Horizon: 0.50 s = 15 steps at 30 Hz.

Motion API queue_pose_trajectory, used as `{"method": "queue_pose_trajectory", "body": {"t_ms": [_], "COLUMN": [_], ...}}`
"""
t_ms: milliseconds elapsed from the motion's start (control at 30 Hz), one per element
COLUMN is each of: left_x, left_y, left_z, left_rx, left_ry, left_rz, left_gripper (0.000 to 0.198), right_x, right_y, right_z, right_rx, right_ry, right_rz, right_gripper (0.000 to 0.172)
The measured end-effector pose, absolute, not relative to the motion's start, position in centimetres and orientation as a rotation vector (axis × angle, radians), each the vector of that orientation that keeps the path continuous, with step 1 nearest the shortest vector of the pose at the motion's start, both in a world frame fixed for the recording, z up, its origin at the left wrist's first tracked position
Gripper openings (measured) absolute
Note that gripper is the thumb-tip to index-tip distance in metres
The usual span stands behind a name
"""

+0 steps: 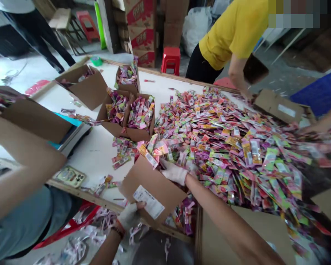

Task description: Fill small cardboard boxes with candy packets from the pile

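Note:
A brown cardboard box [165, 191] with a white label [148, 201] is tilted at the table's near edge, its opening facing the heap. My left hand [130, 215], in a pale glove with bare fingertips, grips its lower edge, thumb over the label. My right hand [175, 172], also gloved, curls at the box's upper edge against colourful snack packets [153, 152]; its fingertips are partly hidden. Beyond it spreads a large heap of small packets [209, 125]. More packets [187, 217] show below the box, by the table edge.
Packet-filled boxes [139, 134] stand at the table's middle. A person's arm [24, 162] and a box [35, 114] over a scale [74, 138] are at left, near a phone [71, 176]. A person in yellow [231, 36] bends over the far side; another person's hand [317, 127] reaches in at right.

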<state>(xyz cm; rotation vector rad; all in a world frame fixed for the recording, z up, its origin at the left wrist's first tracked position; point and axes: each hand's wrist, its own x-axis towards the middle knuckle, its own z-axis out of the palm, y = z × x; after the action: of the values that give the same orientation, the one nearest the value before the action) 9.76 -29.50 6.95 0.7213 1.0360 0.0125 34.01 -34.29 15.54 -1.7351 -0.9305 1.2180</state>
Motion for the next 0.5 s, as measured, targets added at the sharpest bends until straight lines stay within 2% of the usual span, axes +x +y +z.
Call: {"method": "queue_pose_trajectory", "body": {"t_ms": [100,167,300,400,500], "left_x": [11.9,12.2,9.9,9.3,12.2], "left_y": [-30.7,-30.0,-26.9,-25.3,-24.9], "left_z": [6.3,6.4,10.1,15.6,19.9], "left_rx": [0.839,0.901,1.092,1.763,2.427], "left_ry": [0.985,1.071,1.171,0.873,0.344], "left_rz": [-0.072,-0.075,0.217,0.446,0.168], "left_gripper": [0.051,0.044,0.055,0.062,0.041], "right_x": [34.5,33.9,30.6,28.7,29.7], "right_y": [-35.0,-35.6,-35.2,-34.7,-36.7], "right_z": [18.4,19.0,17.4,17.5,20.5], "right_rx": [-1.893,-2.131,-2.480,-2.505,-2.314], "right_ry": [-1.253,-1.442,-1.667,-1.715,-1.720], "right_rz": [1.128,1.025,1.208,1.329,1.284], "right_gripper": [0.049,0.051,0.048,0.045,0.049]}}
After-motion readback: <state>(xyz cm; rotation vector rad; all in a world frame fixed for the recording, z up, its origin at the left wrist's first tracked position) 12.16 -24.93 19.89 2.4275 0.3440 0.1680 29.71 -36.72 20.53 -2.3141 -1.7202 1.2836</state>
